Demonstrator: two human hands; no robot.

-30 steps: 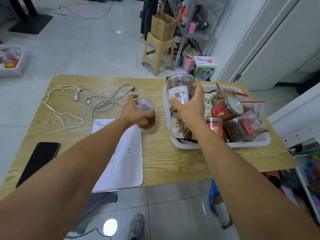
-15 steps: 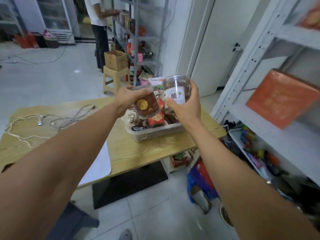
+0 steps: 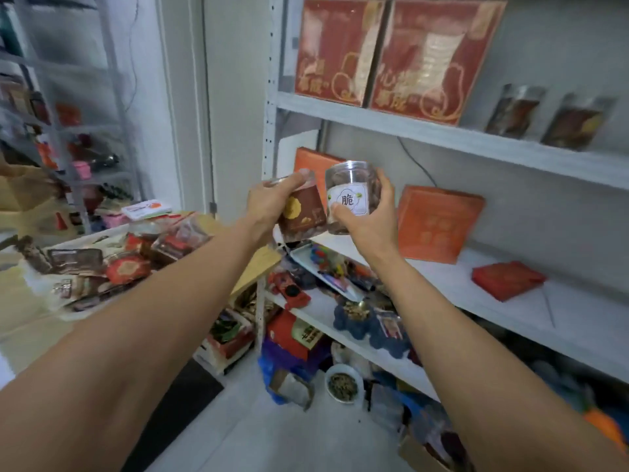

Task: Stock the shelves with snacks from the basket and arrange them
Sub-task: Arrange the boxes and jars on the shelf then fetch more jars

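Facing white metal shelving (image 3: pixel 442 137). Left grip (image 3: pixel 269 206) wrapped round brown-labelled jar (image 3: pixel 303 212), right grip (image 3: pixel 371 219) round clear snack jar (image 3: pixel 350 199), both just left of orange box (image 3: pixel 439 226). Set down upright left of that box, labels outward.

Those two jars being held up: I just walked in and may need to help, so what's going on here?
A person is stocking snacks. Their left-hand grip holds a brown-labelled jar, tilted. Their right-hand grip holds a clear jar with a white label. The jars are side by side in front of the middle shelf, and neither is set down yet. Orange boxes stand on that shelf, and more snack packets lie piled on the table to the left.
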